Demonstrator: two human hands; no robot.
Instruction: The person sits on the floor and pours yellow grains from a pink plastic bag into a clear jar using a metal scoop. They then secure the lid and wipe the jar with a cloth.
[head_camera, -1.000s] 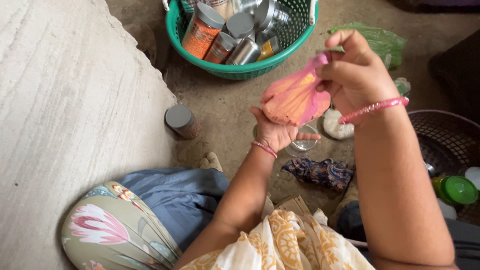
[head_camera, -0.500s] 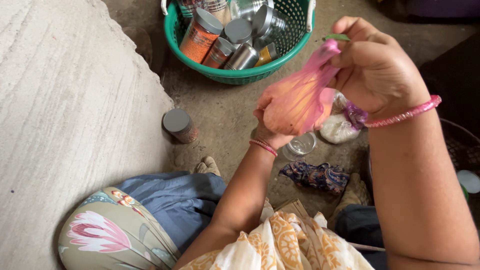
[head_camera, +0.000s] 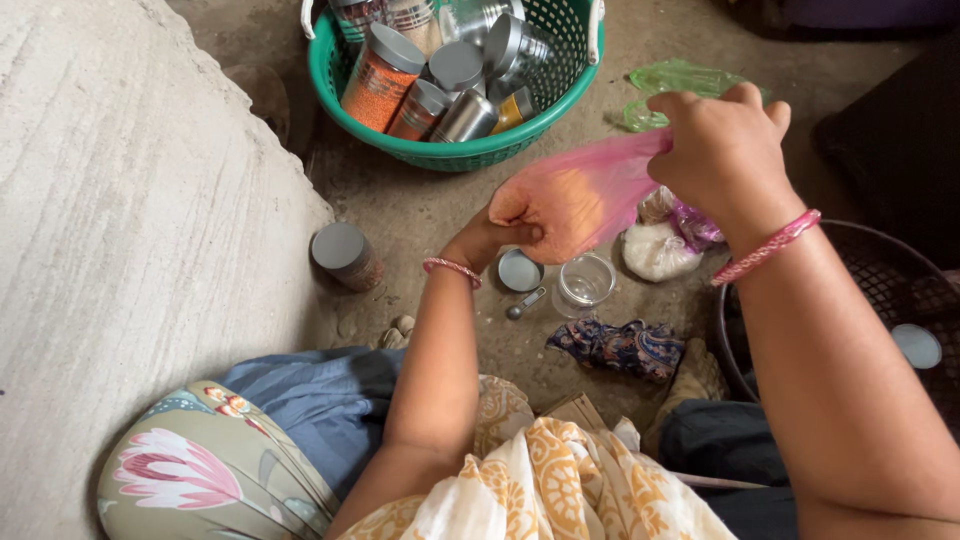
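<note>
Both hands (head_camera: 505, 225) (head_camera: 722, 150) gripping a pink bag (head_camera: 585, 195) (above open jar (head_camera: 585, 280)), green basket (head_camera: 480, 150) well apart.

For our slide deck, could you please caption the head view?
Both hands, left hand and right hand, stretch a pink plastic bag above an open glass jar.

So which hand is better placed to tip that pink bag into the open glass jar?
Probably the left hand: it cups the pink bag's full end, nearest the open glass jar. The right hand only pinches the neck, higher up.
</note>
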